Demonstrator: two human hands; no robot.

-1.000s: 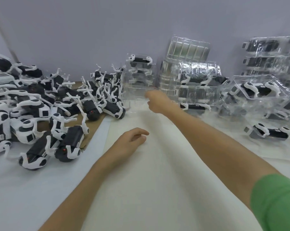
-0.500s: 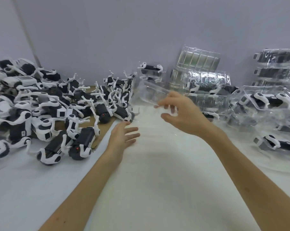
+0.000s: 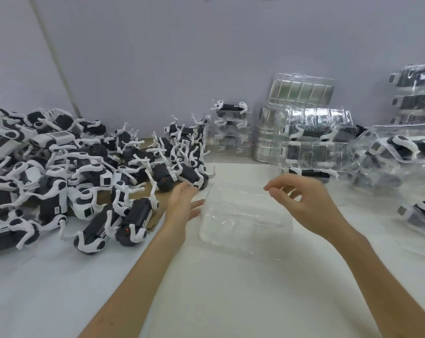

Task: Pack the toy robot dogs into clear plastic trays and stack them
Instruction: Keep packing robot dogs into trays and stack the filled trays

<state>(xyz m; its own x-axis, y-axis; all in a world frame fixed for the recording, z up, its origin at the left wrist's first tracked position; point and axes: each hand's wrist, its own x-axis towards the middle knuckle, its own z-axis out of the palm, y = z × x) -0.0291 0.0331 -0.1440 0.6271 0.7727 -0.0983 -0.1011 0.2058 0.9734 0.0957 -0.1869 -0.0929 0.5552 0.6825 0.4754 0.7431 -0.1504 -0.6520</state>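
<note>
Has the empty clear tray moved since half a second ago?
Yes. The empty clear tray has come away from the stacked packed trays toward the person and now lies on the table between the left hand and right hand.

A plain, pale grey-violet wall (image 3: 206,45) fills the back, with a thin light strip (image 3: 53,52) running slantwise up its left part. The table is covered with a white cloth (image 3: 231,289), and a sheet of brown cardboard (image 3: 157,215) lies on it at the left. The light is soft and even, casting faint shadows.
</note>
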